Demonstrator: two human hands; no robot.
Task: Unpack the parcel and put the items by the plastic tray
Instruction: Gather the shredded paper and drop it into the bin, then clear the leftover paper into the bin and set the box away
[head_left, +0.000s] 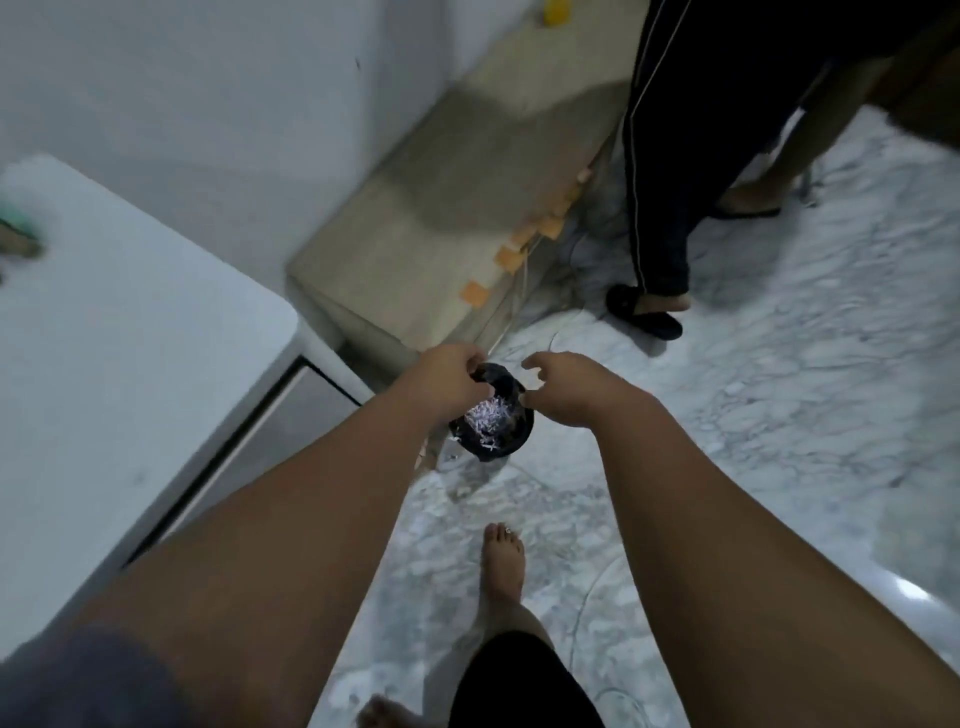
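Two bare hands are reaching out together over the marble floor (779, 364), meeting at a small black bin (493, 421) that is sitting on the floor near the corner of the white table (130, 338). The bin is lined with a dark bag and is showing shredded white paper inside, so it is probably taking the parcel's packing waste. The left hand (447, 374) is pinching the liner's edge at the bin's 11 o'clock side, fingers closed on it, likely to be keeping the mouth open. The right hand (566, 389) is hovering at the 2 o'clock side with fingers loosely spread and curled; whether its thumb is touching the rim, I cannot tell, and nothing is visibly being held in it. The bin is standing with its mouth facing up toward the camera, its long axis running roughly vertical, tilted slightly toward 5 o'clock. Neither parcel nor plastic tray is showing here. At 1 o'clock another person's legs (660, 182) are standing by a beige cabinet (457, 208).
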